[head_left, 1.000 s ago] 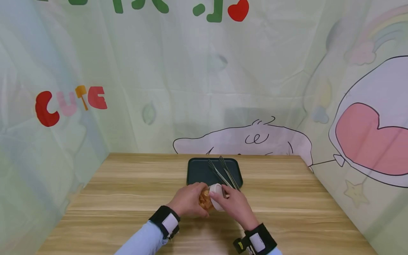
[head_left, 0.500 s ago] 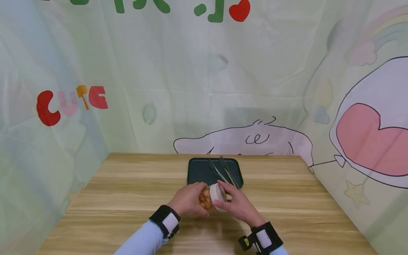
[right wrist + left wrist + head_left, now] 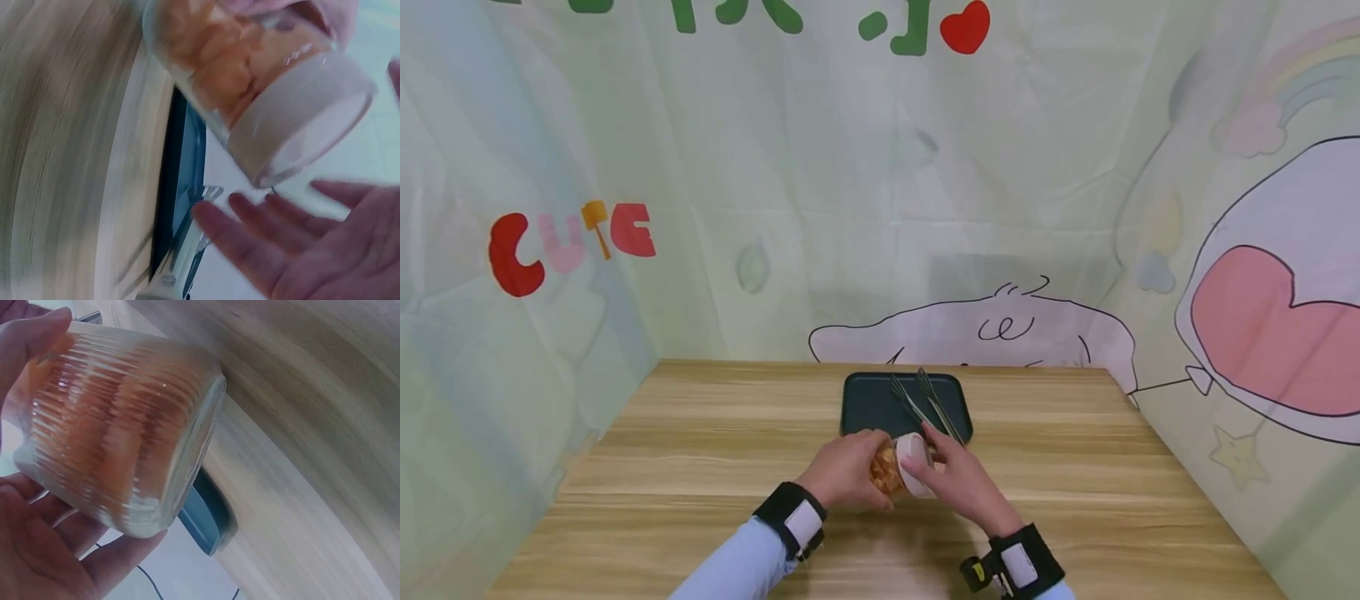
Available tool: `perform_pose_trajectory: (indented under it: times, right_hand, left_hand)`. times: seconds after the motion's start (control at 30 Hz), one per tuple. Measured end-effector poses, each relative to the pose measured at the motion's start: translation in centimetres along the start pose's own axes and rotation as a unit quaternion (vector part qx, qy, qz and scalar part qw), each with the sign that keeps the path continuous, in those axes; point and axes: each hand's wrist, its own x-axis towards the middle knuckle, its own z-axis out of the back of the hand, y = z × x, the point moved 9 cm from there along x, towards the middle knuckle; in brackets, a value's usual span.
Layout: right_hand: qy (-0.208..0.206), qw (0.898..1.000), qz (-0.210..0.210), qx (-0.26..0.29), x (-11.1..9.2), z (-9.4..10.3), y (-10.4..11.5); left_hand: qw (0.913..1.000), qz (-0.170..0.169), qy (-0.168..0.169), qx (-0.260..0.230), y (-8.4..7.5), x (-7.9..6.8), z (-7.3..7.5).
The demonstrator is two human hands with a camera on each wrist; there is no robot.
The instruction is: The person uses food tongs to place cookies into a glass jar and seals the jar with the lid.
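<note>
A clear ribbed jar (image 3: 119,419) with orange-brown pieces inside lies tilted in the air over the table, its white lid (image 3: 300,119) towards the right. My left hand (image 3: 846,471) grips the jar's body, thumb on one side and fingers on the other. At the lid end is my right hand (image 3: 966,483). In the right wrist view the right hand (image 3: 306,244) is blurred, its fingers spread and fairly straight, with a gap between them and the lid. The lid sits on the jar.
Behind the hands, a dark tray (image 3: 868,404) lies near the table's back edge. Slim metal utensils (image 3: 936,404) rest across its right side, their near ends hidden by the right hand. The wooden table (image 3: 722,425) meets a printed cloth backdrop (image 3: 850,192).
My right hand has shifted round the lid, its thumb and fingers changing place on or near it. The left hand keeps its grip on the jar, almost unmoved. Utensils and tray stay put.
</note>
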Motion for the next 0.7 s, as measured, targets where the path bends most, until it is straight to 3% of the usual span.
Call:
perform_pose_trajectory:
  times: [0.2, 0.47, 0.7]
  right_hand:
    - [0.036, 0.997, 0.060, 0.045, -0.16, -0.28, 0.41]
    - [-0.002, 1.000, 0.009, -0.008, -0.15, -0.10, 0.56]
    - [-0.017, 0.998, -0.038, -0.046, -0.27, 0.00, 0.82]
  left_hand:
    - [1.0000, -0.004, -0.003, 0.003, 0.06, 0.01, 0.08]
    - [0.9998, 0.011, 0.010, -0.014, 0.21, 0.11, -0.04]
    - [0.9999, 0.002, 0.007, -0.009, 0.06, 0.02, 0.08]
